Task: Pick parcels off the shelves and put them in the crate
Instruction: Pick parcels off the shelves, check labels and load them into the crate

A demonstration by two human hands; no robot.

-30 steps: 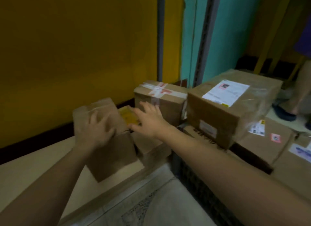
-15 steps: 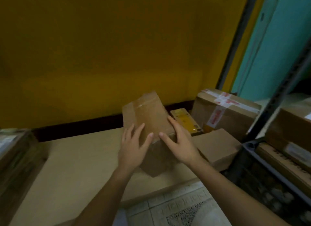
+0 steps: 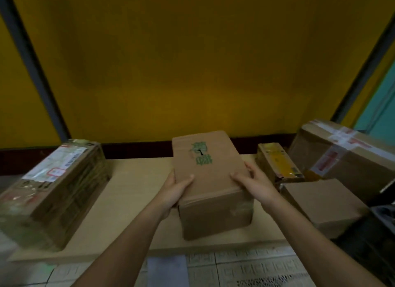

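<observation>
While the left hand (image 3: 177, 190) and right hand (image 3: 254, 186) gripped its near end, the brown parcel (image 3: 210, 175) sat mid-shelf (image 3: 136, 180), dead ahead of the person. Each hand took one side: thumb flat on the top face, fingers wrapped down the side wall. Neither hand was free.

Key geometry: the parcel's long axis ran straight away from the person, toward the yellow wall (image 3: 192, 62). The hands were level with each other at the near end, so neither was closer and the far end hung unsupported. The near face stood close to the shelf's front edge. Couldn't tell whether the base was on the board or just off it.

Parcel look: plain kraft carton, oblong, with a green print on top and a small tear through it. Clear tape ran over the near edge. Corners were square, with no visible crushing. It likely handles as rigid, and a two-hand carry looked sensible.

Neighbours: a film-wrapped parcel (image 3: 57, 186) with a label lay well apart on the left. A yellow packet (image 3: 277, 162) sat just beside the right hand, with a plain box (image 3: 320, 201) and a taped box (image 3: 346, 152) beyond it. No crate was clearly visible; the dark shape (image 3: 382, 220) at the right edge was too murky to identify. Judgement: pull back toward the person, then swing clear of the right-side stack.
</observation>
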